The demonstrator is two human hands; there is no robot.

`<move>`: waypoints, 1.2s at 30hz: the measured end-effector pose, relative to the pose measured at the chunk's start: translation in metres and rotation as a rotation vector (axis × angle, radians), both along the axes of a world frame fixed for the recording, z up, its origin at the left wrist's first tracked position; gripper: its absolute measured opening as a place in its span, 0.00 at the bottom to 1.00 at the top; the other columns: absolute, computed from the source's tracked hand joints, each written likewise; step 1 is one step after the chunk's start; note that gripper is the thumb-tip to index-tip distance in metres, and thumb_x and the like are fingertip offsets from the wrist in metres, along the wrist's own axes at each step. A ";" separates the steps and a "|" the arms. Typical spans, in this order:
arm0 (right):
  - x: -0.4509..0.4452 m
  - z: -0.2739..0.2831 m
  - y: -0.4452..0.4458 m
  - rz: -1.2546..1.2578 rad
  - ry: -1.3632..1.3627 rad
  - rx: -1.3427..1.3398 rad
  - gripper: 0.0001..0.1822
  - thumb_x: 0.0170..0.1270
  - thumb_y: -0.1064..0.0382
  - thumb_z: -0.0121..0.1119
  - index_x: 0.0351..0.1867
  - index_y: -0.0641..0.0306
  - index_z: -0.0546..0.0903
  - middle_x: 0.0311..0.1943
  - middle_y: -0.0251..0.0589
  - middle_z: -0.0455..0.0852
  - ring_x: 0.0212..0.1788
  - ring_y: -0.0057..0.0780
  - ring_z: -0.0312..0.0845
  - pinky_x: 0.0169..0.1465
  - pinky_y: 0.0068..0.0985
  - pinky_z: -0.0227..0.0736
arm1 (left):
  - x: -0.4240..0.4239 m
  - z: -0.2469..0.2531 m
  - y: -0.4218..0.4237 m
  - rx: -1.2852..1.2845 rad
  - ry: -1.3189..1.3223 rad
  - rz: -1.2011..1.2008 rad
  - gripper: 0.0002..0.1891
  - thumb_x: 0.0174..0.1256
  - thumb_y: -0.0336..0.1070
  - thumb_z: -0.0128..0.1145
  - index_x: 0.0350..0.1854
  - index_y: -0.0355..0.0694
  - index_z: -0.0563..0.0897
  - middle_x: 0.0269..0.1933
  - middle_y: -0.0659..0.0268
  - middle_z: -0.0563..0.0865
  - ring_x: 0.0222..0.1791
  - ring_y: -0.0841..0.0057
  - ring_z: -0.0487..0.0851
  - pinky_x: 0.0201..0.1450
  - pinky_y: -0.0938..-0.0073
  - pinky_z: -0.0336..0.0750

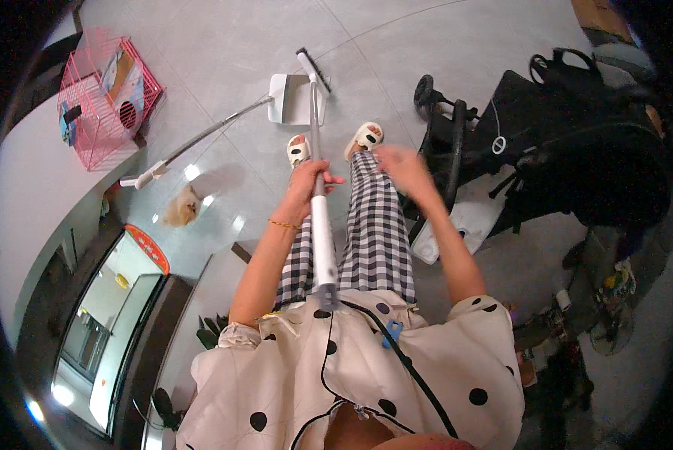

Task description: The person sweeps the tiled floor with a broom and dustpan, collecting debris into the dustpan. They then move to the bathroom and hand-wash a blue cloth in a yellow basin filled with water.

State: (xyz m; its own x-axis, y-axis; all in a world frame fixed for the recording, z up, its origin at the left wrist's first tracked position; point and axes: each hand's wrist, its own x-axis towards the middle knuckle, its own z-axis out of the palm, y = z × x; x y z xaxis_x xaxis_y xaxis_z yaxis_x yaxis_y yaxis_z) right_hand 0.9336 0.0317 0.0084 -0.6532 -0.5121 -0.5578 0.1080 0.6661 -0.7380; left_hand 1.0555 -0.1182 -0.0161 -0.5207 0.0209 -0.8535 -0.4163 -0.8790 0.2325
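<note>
A broom with a grey and white pole (323,236) runs from near my waist down towards the floor, and my left hand (309,183) is wrapped around its grey section. Its head with dark bristles (315,68) is at the far right edge of a white dustpan (280,104). From the pan a long metal handle (218,125) stretches left to a white grip. My right hand (404,171), blurred, hangs beside my right shin with nothing visible in it. White slippers (368,136) are on my feet, just short of the dustpan.
On the right stands a black stroller (584,163), close to my right arm. A pink wire pet cage (108,107) is at the upper left, by a curved white surface (44,169). A small fluffy cream animal (183,207) is on the tiles left of my legs. A mirror-like panel (111,320) is lower left.
</note>
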 end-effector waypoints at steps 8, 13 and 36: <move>-0.085 -0.089 0.130 0.702 1.089 1.255 0.35 0.45 0.52 0.53 0.52 0.73 0.57 0.34 0.48 0.74 0.39 0.41 0.67 0.52 0.31 0.51 | 0.019 -0.009 -0.031 0.045 0.060 0.073 0.14 0.52 0.31 0.45 0.39 0.28 0.65 0.13 0.69 0.64 0.15 0.80 0.63 0.22 0.85 0.61; -0.089 -0.092 0.125 0.718 0.703 1.425 0.28 0.53 0.61 0.39 0.54 0.77 0.52 0.42 0.55 0.70 0.46 0.42 0.65 0.56 0.32 0.47 | 0.016 -0.008 -0.035 -0.025 0.145 0.017 0.16 0.51 0.30 0.43 0.41 0.25 0.63 0.13 0.70 0.63 0.14 0.81 0.63 0.20 0.86 0.59; 0.068 0.051 0.178 -0.194 0.758 0.316 0.19 0.52 0.61 0.47 0.43 0.73 0.67 0.44 0.51 0.67 0.44 0.43 0.65 0.46 0.33 0.62 | 0.018 -0.033 0.012 -0.076 0.123 -0.293 0.13 0.51 0.27 0.41 0.40 0.30 0.65 0.14 0.69 0.65 0.13 0.84 0.62 0.19 0.86 0.59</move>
